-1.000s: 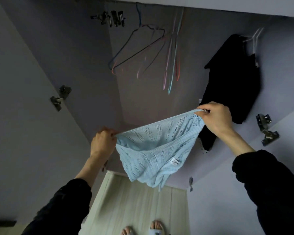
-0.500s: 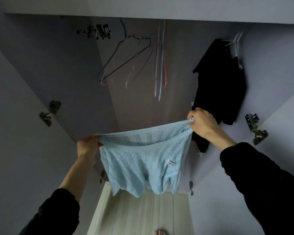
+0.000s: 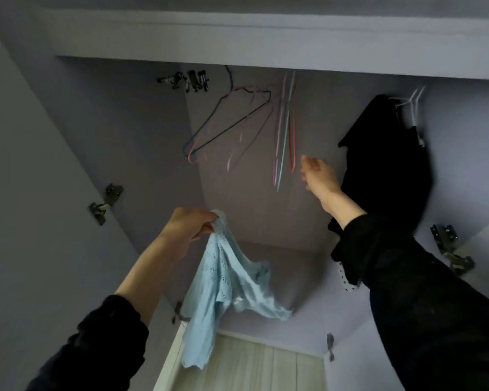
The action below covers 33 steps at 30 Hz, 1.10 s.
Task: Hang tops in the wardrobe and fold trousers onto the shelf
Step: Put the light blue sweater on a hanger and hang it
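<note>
— Any brand, label or writing you can read?

— None that I can make out. A small pale patch sits low on the light blue knitted top (image 3: 220,280), but it is too blurred to read.

— What is the left hand doing?

— The left hand (image 3: 185,228) has its fingers curled tight around one bunched edge of the top. The rest of the knit hangs loose below that hand, in front of the open wardrobe (image 3: 141,153), with its lowest hem over the pale wooden floor (image 3: 254,365).

— And the right hand?

— The right hand (image 3: 318,173) is raised inside the wardrobe, fingers loosely spread and holding nothing. It sits just beside the lower tips of the thin wire hangers (image 3: 284,131), pink, teal and red ones hanging edge-on; whether a fingertip touches them I cannot tell, since the hand is blurred.

— Anything else hanging there?

— More wire hangers, a dark blue one (image 3: 232,119) among them, hang tilted toward the left side of the wardrobe. A black garment (image 3: 384,165) hangs on a white hanger (image 3: 412,108) by the right wall, behind the right forearm. Metal hinges (image 3: 106,203) show on the door edges on both sides.
</note>
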{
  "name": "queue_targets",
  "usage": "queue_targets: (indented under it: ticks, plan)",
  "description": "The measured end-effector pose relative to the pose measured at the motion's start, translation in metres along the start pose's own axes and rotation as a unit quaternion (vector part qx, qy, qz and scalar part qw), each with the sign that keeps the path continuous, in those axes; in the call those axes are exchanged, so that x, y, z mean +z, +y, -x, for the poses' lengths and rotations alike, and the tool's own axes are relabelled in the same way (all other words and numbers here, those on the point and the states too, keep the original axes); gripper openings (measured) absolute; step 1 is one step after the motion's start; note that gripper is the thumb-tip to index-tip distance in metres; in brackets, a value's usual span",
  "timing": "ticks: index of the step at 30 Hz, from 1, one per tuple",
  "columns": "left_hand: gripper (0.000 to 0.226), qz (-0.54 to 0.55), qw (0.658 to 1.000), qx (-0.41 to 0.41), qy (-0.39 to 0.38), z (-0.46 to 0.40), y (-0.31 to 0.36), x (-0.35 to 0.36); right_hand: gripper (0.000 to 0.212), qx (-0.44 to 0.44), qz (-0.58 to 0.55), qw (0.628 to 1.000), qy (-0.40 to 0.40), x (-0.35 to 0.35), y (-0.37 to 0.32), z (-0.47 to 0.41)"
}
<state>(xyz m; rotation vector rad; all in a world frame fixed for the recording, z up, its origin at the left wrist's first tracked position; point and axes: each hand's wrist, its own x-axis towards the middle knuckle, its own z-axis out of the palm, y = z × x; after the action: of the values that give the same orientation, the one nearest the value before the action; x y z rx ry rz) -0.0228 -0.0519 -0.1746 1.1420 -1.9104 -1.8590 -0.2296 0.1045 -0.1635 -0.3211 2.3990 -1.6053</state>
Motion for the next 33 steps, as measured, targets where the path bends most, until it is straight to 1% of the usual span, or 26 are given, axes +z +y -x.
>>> queue_targets:
  ticks: [2,3,4,5,7,9,11,14,16,18,21,23,27,29,31,33]
  plan:
    - [0.027,0.001,1.0,0.006,-0.006,0.003,0.004,0.002,0.038,0.025,-0.062,0.998,-0.015,0.009,-0.017,-0.019]
    - [0.03,0.007,1.0,0.007,-0.006,0.003,0.006,0.0,0.031,0.043,-0.096,0.994,-0.028,0.012,-0.025,-0.026]
    - [0.033,0.008,1.0,0.007,-0.006,0.003,0.006,-0.003,0.02,0.06,-0.117,0.991,-0.035,0.014,-0.028,-0.032]
    - [0.035,0.006,1.0,0.007,-0.003,0.003,0.007,-0.006,0.013,0.073,-0.121,0.989,-0.034,0.016,-0.032,-0.038]
    - [0.032,-0.003,1.0,0.006,0.003,0.002,0.007,-0.014,0.017,0.087,-0.108,0.99,-0.02,0.018,-0.033,-0.048]
    - [0.028,-0.011,1.0,0.003,0.008,0.002,0.004,-0.022,0.017,0.081,-0.109,0.991,-0.002,0.017,-0.032,-0.056]
    - [0.029,-0.015,1.0,-0.001,0.014,0.002,0.001,-0.027,0.017,0.051,-0.117,0.992,0.019,0.015,-0.033,-0.06]
    - [0.031,-0.018,1.0,-0.001,0.018,0.004,-0.001,-0.028,0.026,-0.006,-0.113,0.99,0.082,0.008,-0.028,-0.066]
    - [0.032,-0.019,1.0,0.001,0.018,0.005,-0.001,-0.025,0.031,-0.015,-0.104,0.988,0.11,0.0,-0.021,-0.065]
    - [0.033,-0.018,1.0,0.001,0.016,0.007,-0.001,-0.021,0.035,-0.024,-0.111,0.986,0.118,-0.008,-0.013,-0.062]
    - [0.026,-0.033,0.999,-0.001,0.009,0.012,-0.001,-0.014,0.045,-0.046,-0.107,0.988,0.104,-0.021,-0.006,-0.055]
    - [0.023,-0.044,0.999,-0.003,0.003,0.015,-0.002,-0.009,0.049,-0.041,-0.105,0.99,0.084,-0.03,-0.005,-0.049]
    - [0.026,-0.053,0.999,0.003,-0.011,0.02,-0.004,-0.002,0.039,-0.002,-0.122,0.991,0.055,-0.037,0.006,-0.032]
    - [0.022,-0.057,0.998,0.006,-0.018,0.023,-0.005,0.0,0.032,0.019,-0.15,0.988,0.033,-0.041,0.021,-0.022]
    - [0.019,-0.059,0.998,0.007,-0.024,0.025,-0.005,0.003,0.027,0.03,-0.192,0.981,0.007,-0.046,0.038,-0.008]
    - [0.018,-0.058,0.998,0.009,-0.029,0.026,-0.007,0.005,0.025,0.031,-0.254,0.967,0.004,-0.048,0.055,0.008]
